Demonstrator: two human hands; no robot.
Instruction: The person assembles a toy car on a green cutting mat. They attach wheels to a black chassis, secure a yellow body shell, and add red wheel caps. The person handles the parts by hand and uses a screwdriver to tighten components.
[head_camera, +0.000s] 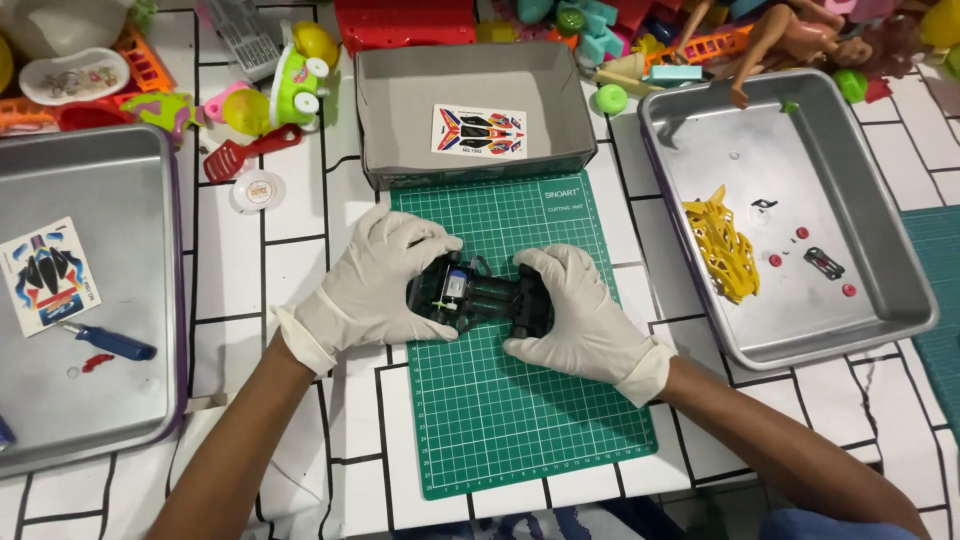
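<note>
I am holding the black toy car chassis (490, 295) at the centre of the frame, just over the green cutting mat (520, 420). Its long axis is running left to right, so my left hand (385, 280) is clamping the end with the small silver motor (456, 283) and my right hand (580, 305) is clamping the other; both are equally near. The grey cardboard box (400, 100) is sitting just above, the yellow body shell (722, 250) in the metal tray (900, 300) at right, and a blue screwdriver (110, 342) at left.
</note>
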